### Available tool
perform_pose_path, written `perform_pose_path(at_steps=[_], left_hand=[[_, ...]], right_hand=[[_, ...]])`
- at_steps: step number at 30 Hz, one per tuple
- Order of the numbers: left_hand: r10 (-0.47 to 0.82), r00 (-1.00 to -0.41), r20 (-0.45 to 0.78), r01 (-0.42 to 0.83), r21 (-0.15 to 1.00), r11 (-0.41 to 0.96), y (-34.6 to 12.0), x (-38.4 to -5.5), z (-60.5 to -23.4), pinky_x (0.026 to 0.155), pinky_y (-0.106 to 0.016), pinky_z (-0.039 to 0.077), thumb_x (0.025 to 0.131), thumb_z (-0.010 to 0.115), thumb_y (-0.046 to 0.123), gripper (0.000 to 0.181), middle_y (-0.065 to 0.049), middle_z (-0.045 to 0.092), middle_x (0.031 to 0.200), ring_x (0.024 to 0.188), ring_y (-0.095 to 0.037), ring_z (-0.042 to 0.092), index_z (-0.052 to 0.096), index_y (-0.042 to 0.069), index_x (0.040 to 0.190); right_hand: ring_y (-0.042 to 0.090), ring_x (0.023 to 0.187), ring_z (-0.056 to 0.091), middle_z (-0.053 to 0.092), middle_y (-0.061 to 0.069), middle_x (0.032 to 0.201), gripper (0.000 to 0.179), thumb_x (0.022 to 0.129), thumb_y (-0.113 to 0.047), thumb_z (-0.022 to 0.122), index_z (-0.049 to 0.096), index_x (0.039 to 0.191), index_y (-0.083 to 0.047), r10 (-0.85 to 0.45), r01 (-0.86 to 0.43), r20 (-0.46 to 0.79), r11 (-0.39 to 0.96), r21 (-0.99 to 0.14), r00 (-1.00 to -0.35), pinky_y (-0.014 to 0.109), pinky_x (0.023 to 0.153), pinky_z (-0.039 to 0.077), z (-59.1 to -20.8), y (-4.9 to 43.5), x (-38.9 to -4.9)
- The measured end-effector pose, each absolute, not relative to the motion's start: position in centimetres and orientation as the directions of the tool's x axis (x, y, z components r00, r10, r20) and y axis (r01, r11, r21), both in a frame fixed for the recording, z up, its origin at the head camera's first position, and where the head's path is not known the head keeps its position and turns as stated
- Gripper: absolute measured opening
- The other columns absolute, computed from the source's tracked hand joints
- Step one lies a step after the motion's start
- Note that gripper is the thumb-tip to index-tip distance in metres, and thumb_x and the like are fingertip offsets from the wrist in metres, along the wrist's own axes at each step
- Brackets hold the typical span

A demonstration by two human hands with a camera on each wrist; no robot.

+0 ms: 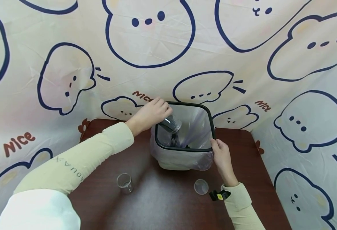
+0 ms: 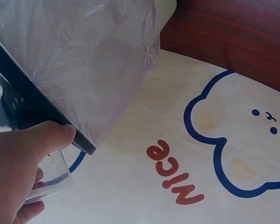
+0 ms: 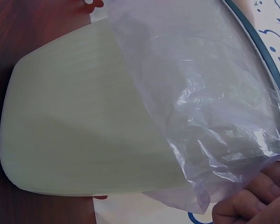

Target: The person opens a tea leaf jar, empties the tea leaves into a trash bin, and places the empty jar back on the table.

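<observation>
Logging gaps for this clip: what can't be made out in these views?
- Bottom of the bin: head view, hidden by its liner bag and walls.
- The dark stuff pouring from the tilted glass beaker: too small to identify.
- Right hand: right wrist view, cut off by the corner.
- Left hand: left wrist view, beaker mostly hidden behind the bin rim.

The person wears long, close-fitting sleeves of pale cream cloth on both arms, reaching down to the wrists. The left sleeve (image 1: 79, 159) carries faint grey letters printed along the forearm, readable as "AQUA X", though the first letters are hard to make out. Above it, near the shoulder, sits a looser white garment (image 1: 39, 209). The right sleeve (image 1: 241, 204) ends in a folded cuff, and a black strap (image 1: 219, 195) with a small yellow mark lies at that wrist. Both hands are bare.
</observation>
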State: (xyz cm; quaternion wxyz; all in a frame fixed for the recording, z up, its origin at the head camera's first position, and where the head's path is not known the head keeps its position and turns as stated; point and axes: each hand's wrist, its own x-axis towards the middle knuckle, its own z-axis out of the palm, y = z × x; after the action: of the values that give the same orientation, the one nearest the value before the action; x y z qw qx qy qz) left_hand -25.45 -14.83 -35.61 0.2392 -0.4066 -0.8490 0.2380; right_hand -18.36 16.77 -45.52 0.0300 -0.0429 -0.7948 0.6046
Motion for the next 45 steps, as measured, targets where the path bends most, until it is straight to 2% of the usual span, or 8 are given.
perform_pose_path(at_steps=[12, 20, 26, 32, 45], left_hand=[[0.811, -0.549, 0.204, 0.555, -0.636, 0.536, -14.56, -25.7, -35.86, 0.108, -0.044, 0.043, 0.085, 0.079, 0.004, 0.044, -0.014, 0.064, 0.119, 0.112, -0.032, 0.059, 0.057, 0.005, 0.122], [0.832, -0.524, 0.179, 0.488, -0.738, 0.466, -14.25, -25.89, -35.72, 0.106, -0.043, 0.042, 0.091, 0.071, 0.0, 0.036, -0.011, 0.064, 0.118, 0.108, -0.03, 0.057, 0.056, 0.008, 0.123], [0.842, -0.514, 0.162, 0.437, -0.795, 0.42, -14.04, -25.9, -35.57, 0.105, -0.043, 0.041, 0.092, 0.07, 0.002, 0.036, -0.008, 0.064, 0.119, 0.108, -0.028, 0.056, 0.054, 0.013, 0.122], [0.839, -0.527, 0.139, 0.419, -0.816, 0.399, -14.02, -25.86, -35.52, 0.108, -0.044, 0.039, 0.093, 0.068, 0.002, 0.037, -0.006, 0.063, 0.121, 0.109, -0.027, 0.056, 0.053, 0.015, 0.124], [0.849, -0.515, 0.119, 0.405, -0.839, 0.363, -13.79, -25.8, -35.51, 0.108, -0.045, 0.039, 0.095, 0.062, -0.003, 0.039, -0.008, 0.061, 0.121, 0.112, -0.027, 0.055, 0.052, 0.018, 0.126]], right_hand=[[0.013, 0.055, 0.035, 0.038, -0.001, 0.064, 0.039, 0.109, -0.031, 0.048, 0.047, 0.077, -0.008, 0.1, 0.043, -0.016, 0.275, -0.96, -0.995, 0.026, 0.049, 0.03, -45.4, 16.8, -18.25], [0.013, 0.054, 0.036, 0.039, -0.001, 0.063, 0.04, 0.109, -0.033, 0.048, 0.048, 0.078, -0.008, 0.099, 0.049, -0.023, 0.267, -0.962, -0.995, 0.026, 0.048, 0.03, -45.31, 16.82, -18.27], [0.013, 0.054, 0.036, 0.039, -0.002, 0.063, 0.04, 0.109, -0.034, 0.048, 0.048, 0.078, -0.008, 0.106, 0.057, -0.029, 0.269, -0.961, -0.994, 0.026, 0.048, 0.03, -45.3, 16.81, -18.29], [0.013, 0.053, 0.035, 0.038, -0.001, 0.062, 0.04, 0.108, -0.033, 0.048, 0.047, 0.077, -0.009, 0.112, 0.061, -0.032, 0.264, -0.963, -0.993, 0.026, 0.048, 0.03, -45.31, 16.76, -18.23], [0.013, 0.052, 0.034, 0.037, -0.002, 0.061, 0.04, 0.108, -0.031, 0.049, 0.046, 0.075, -0.009, 0.115, 0.04, -0.012, 0.248, -0.968, -0.993, 0.026, 0.048, 0.029, -45.4, 16.69, -18.14]])
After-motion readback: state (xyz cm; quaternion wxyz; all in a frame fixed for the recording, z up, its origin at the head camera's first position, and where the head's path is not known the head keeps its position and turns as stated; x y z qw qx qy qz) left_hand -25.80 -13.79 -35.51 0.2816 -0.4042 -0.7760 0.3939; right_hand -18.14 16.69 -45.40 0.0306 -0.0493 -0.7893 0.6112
